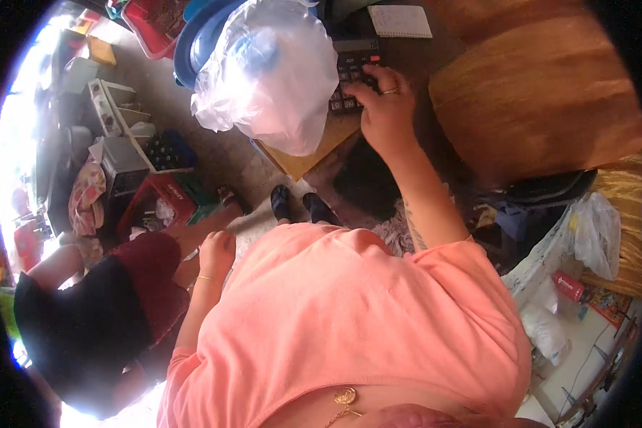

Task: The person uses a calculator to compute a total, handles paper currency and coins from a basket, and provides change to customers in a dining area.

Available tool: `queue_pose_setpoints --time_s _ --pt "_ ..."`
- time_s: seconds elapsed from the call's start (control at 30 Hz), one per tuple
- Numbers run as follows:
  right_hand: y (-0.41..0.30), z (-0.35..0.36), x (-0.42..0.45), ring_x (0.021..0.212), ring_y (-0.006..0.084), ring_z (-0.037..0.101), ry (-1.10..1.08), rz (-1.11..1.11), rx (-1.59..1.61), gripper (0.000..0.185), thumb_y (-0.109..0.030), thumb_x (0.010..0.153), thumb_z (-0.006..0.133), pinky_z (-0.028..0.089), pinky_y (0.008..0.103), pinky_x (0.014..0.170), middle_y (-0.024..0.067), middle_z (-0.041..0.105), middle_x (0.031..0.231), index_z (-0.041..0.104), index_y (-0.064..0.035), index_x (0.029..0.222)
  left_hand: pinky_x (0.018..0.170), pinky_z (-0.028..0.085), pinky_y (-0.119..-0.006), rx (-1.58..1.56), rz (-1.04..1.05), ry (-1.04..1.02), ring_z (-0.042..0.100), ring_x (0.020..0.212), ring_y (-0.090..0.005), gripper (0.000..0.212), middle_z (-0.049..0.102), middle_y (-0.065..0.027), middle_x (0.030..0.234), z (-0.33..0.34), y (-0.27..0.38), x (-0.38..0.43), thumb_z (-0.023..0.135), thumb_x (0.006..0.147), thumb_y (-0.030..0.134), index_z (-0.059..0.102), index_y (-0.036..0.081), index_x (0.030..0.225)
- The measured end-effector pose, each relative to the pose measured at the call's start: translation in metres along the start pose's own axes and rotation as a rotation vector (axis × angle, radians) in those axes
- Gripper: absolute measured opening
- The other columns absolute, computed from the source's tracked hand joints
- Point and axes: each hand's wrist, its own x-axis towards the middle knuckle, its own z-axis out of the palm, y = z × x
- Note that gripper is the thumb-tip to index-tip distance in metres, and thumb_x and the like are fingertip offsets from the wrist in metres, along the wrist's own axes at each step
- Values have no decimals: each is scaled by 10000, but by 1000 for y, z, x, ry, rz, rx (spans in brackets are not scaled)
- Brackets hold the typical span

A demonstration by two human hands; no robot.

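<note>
My right hand (pixel 388 107), a ring on one finger, reaches over a black desktop calculator (pixel 348 96) with its fingertips at the keys. A filled, translucent plastic bag (pixel 289 80) stands beside the calculator at the corner of a wooden table (pixel 299 160) and hides part of both. Blue plastic basins (pixel 190 48) show behind the bag. Beyond the calculator lies a spiral notepad (pixel 401 21) with handwriting. My left hand (pixel 218 251) hangs low at my side, fingers curled; whether it holds anything is not clear.
Another person (pixel 96 305) in dark clothes is close by on the left. Past them are a red plastic crate (pixel 160 200), a white rack and boxes. A red basket (pixel 150 27) is at the top left. Plastic bags (pixel 596 235) hang or lie at the right, near a brown patterned covering (pixel 535 101).
</note>
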Motion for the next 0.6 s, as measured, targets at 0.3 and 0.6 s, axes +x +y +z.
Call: queue_pose_setpoints --time_s 0.3,0.6 --pt "-22 -11 -16 1170 334 482 -23 42 -116 295 -79 770 622 373 512 938 33 574 1209 735 -247 984 762 501 -457 -4 -91 -67 631 869 -367 164 666 -176 872 17 -22 -15 666 825 193 682 30 825" --pt "15 4 -23 1199 404 443 14 183 -76 461 -7 681 687 370 574 965 86 507 1273 651 -199 1099 735 496 -465 -24 -84 -22 623 828 -369 162 652 -172 826 33 -37 -29 674 812 188 675 27 793"
